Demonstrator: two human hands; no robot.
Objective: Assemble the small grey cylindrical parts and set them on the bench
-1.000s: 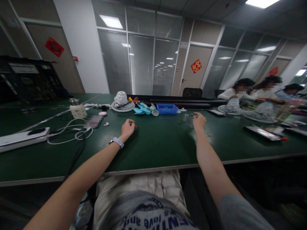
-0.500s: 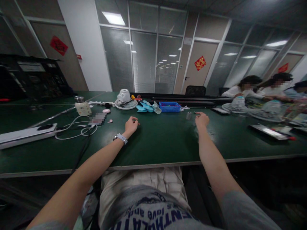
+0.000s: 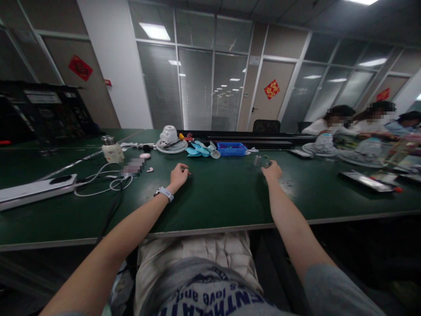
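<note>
My left hand [image 3: 179, 174] rests on the green table [image 3: 217, 197] with its fingers loosely bent and apart, holding nothing. My right hand [image 3: 272, 171] is low over the table on the right, its fingers drawn together around a small dark-grey thing [image 3: 269, 164] too small to name. Just left of those fingers stands a small grey cylinder [image 3: 257, 160], apart from the hand. Beyond the hand lies a thin greenish piece [image 3: 266, 156]. A blue basket [image 3: 232, 149] with small items inside, light-blue fan blades [image 3: 198, 149] and a white fan part [image 3: 169, 137] on a round grille stand farther back.
To the left are a patterned bottle [image 3: 112, 150], white cables [image 3: 98, 188], a pink earphone case [image 3: 145, 156], an earbud [image 3: 150, 170] and a long white box [image 3: 37, 191]. A tablet-like device [image 3: 366, 181] lies right. Several people sit at the far right behind fan parts.
My right hand has moved slightly down and left, towards the grey cylinder, and its fingers have lowered. The greenish piece beyond it now shows. My left hand stays put; the view has shifted slightly.
</note>
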